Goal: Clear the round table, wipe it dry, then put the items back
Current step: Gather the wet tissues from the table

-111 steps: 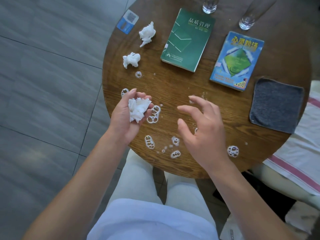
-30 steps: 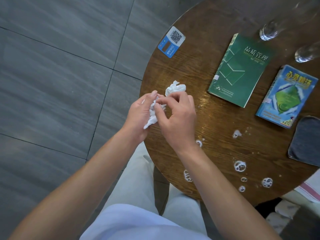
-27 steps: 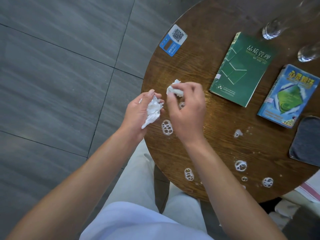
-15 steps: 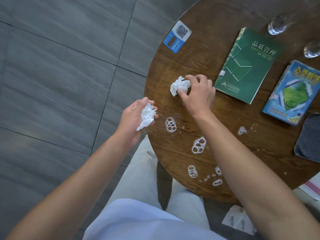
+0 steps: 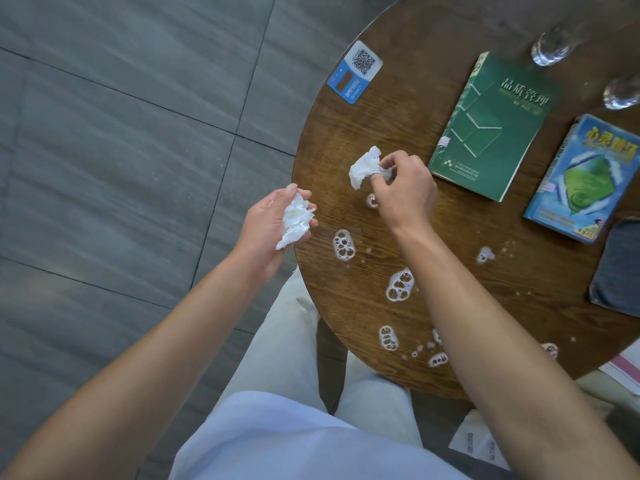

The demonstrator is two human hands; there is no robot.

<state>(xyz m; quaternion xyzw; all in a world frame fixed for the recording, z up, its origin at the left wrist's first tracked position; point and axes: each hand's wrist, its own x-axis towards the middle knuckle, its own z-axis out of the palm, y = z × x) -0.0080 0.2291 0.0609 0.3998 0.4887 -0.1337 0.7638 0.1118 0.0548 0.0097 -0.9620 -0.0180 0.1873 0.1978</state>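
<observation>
The round wooden table (image 5: 502, 306) carries several foamy water spots (image 5: 400, 285) near its front edge. My left hand (image 5: 273, 223) hovers just off the table's left rim, palm up, cupping crumpled white tissue (image 5: 295, 220). My right hand (image 5: 403, 188) pinches another crumpled tissue wad (image 5: 363, 167) over the table, left of a green book (image 5: 491, 124). A blue book (image 5: 585, 178) lies to the right of the green one. A dark grey cloth (image 5: 620, 268) rests at the right edge.
A blue QR-code card (image 5: 355, 71) sits at the table's far left rim. Two clear glasses (image 5: 550, 46) (image 5: 621, 93) stand at the back right. Grey tiled floor (image 5: 121, 133) fills the left. My legs are under the table's near edge.
My right hand has closed on the second tissue wad and raised it slightly toward my left hand. The left hand still cups its tissue beside the table's rim.
</observation>
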